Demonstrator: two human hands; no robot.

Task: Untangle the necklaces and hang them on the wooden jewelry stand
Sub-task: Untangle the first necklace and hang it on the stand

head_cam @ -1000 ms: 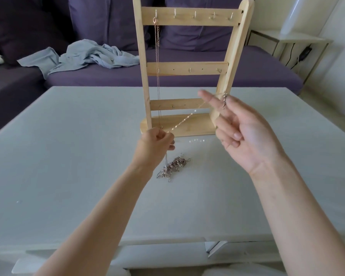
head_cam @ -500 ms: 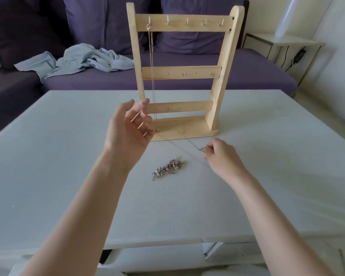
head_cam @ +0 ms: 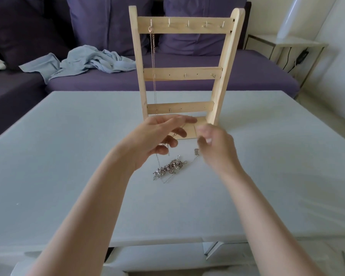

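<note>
The wooden jewelry stand (head_cam: pixel 182 73) is upright mid-table, and a thin rose-gold chain (head_cam: pixel 153 62) hangs from its top left hook. A heap of tangled silver necklaces (head_cam: pixel 168 168) lies on the table in front of it. My left hand (head_cam: pixel 159 136) hovers above the heap by the stand's base, with a thin silver necklace (head_cam: pixel 196 152) caught among its curled fingers. That necklace loops down past the heap to the table. My right hand (head_cam: pixel 214 145), blurred, is close beside the left with its fingers curled, and seems to pinch the necklace's clasp end.
The grey table (head_cam: pixel 68 156) stands before a purple sofa (head_cam: pixel 247 74) with a crumpled light blue cloth (head_cam: pixel 88 61) on it. A white side table (head_cam: pixel 291 43) with a cable stands at the back right.
My right hand has risen from the table toward the left hand. My left hand has shifted right, in front of the stand's base. The thin necklace now sags between them.
</note>
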